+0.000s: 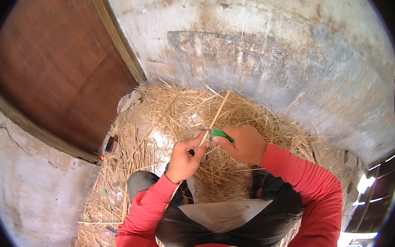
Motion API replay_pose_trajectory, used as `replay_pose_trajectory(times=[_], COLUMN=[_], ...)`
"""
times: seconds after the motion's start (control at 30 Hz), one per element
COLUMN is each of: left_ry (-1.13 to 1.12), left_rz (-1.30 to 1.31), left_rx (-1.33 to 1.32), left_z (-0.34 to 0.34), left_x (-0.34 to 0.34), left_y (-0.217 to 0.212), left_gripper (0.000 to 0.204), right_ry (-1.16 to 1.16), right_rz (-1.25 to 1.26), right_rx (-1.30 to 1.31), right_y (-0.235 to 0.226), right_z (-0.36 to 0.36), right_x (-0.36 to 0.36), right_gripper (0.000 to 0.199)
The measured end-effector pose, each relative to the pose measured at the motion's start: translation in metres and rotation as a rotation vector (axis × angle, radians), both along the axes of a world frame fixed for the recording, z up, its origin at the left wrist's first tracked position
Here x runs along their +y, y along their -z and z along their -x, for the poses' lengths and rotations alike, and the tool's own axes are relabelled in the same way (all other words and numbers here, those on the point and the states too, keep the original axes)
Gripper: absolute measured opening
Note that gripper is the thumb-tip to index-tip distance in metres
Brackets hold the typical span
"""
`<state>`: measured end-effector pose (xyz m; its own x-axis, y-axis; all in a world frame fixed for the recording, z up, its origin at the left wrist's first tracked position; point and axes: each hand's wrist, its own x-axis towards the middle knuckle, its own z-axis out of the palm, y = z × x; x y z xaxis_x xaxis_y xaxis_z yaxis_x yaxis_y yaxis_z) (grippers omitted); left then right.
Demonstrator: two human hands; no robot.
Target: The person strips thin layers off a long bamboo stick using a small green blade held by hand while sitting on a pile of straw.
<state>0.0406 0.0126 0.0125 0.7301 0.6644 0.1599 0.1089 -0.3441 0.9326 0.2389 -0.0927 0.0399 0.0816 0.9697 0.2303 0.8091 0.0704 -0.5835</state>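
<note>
My left hand (184, 158) is closed, pinching a long pale reed strip (219, 109) between thumb and fingers. The strip slants from the upper right down through the hand, and its thin lower end passes along my left forearm. My right hand (245, 144) is closed around a small green-handled knife (222, 135). Its short grey front end meets the strip just beyond my left fingertips. Most of the handle is hidden in my palm, and the exact shape of the blade is too small to tell. Both hands are close together above my knees.
Loose straw (250, 106) and cut stalks (138, 150) cover the floor in front of me. A stained wall (265, 42) stands ahead, with a brown door (63, 73) at the left. A small dark object (111, 144) lies by the door frame. My seat (225, 213) shows between my legs.
</note>
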Motion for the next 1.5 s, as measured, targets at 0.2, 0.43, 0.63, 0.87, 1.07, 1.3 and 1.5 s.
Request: replay_pose_trajectory(times=[0.2,0.43,0.63,0.87,1.07,1.3,1.5], left_ry=[0.009,0.084,0.03,-0.016,0.012,-0.004,-0.032], left_rz=[-0.083,-0.073,-0.051,-0.235,-0.152,-0.165,-0.261], left_rx=[0.02,-0.015,0.064,0.037,0.218,0.064,0.019], left_z=[0.001,0.01,-0.007,-0.001,0.004,0.003,-0.001], left_x=[0.005,-0.002,-0.007,-0.001,-0.008,-0.007,-0.009], left_y=[0.003,0.001,-0.013,0.006,-0.012,0.007,-0.006], left_gripper=[0.036,0.035,0.038,0.034,0.032,0.031,0.032], right_ry=[0.131,0.439,0.152,0.142,0.019,0.25,0.025], right_rz=[-0.049,-0.083,0.013,-0.049,0.006,-0.056,-0.099], right_rx=[-0.045,0.104,0.007,0.059,0.008,-0.054,-0.028], right_y=[-0.003,-0.015,-0.023,0.011,0.014,-0.007,0.011], right_z=[-0.011,-0.102,-0.011,-0.03,0.006,-0.062,0.0], right_x=[0.007,0.004,-0.017,0.012,-0.008,0.011,-0.008], right_gripper=[0.04,0.046,0.04,0.039,0.039,0.04,0.042])
